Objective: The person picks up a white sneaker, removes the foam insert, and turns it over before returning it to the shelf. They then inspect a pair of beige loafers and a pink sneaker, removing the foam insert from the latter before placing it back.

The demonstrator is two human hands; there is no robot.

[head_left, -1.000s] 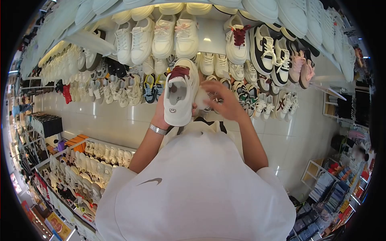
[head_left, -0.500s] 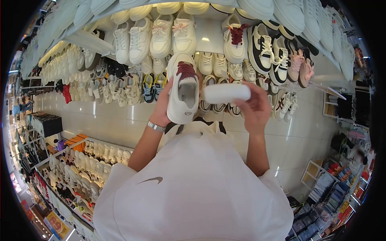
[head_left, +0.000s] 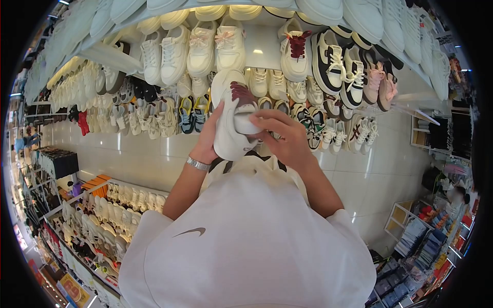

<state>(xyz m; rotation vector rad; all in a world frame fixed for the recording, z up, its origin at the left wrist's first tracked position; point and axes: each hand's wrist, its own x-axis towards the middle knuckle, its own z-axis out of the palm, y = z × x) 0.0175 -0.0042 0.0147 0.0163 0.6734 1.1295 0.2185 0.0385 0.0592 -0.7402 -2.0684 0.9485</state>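
A white shoe [head_left: 227,134] with dark red laces is held up in front of the shelf, toe pointing away from me. My left hand [head_left: 206,141], with a metal watch on the wrist, grips its left side. A smooth white insert [head_left: 245,123] sits partly inside the shoe opening. Closed on the insert's upper right part are the fingers of my right hand [head_left: 285,137], which hide some of it. The insert's far end is out of sight inside the shoe.
Ahead, a shelf [head_left: 264,43] carries rows of shoes, among them a white shoe with dark red laces [head_left: 296,50] and black-and-white shoes [head_left: 328,64]. Another shoe rack [head_left: 134,197] stands at the lower left. Folded clothes [head_left: 411,238] lie at the lower right.
My right hand has moved left with the white insert, from beside the shoe into its opening. The shoe has tilted slightly in my left hand.
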